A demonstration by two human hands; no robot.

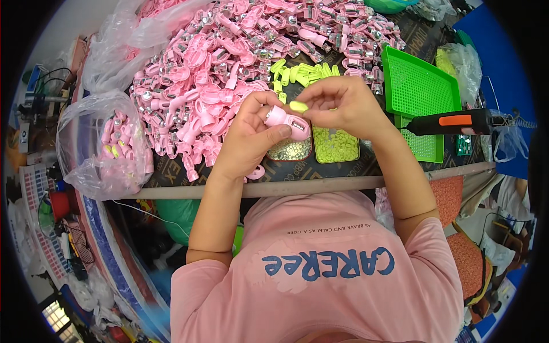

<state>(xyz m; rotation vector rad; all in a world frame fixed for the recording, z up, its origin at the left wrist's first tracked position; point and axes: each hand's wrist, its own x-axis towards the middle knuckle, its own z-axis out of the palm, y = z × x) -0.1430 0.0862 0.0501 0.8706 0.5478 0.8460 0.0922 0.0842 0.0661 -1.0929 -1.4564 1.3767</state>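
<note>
Over a table (320,185), fingers of the left hand (243,137) clasped a pink casing (277,117); the right hand (346,106) pinched a yellow cover (298,106), apparently unfitted. Bagged pieces (118,137) looked finished; a pink heap (214,71) seemed undone.

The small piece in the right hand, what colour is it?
The piece is yellow-green, seen best in the head view.

One head-worn fisheye looks down, close above both hands (243,134).

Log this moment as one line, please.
left hand: holding pink rounded plastic housing | right hand: pinching small yellow-green oval plastic piece | ahead-left: heap of pink plastic parts
</note>
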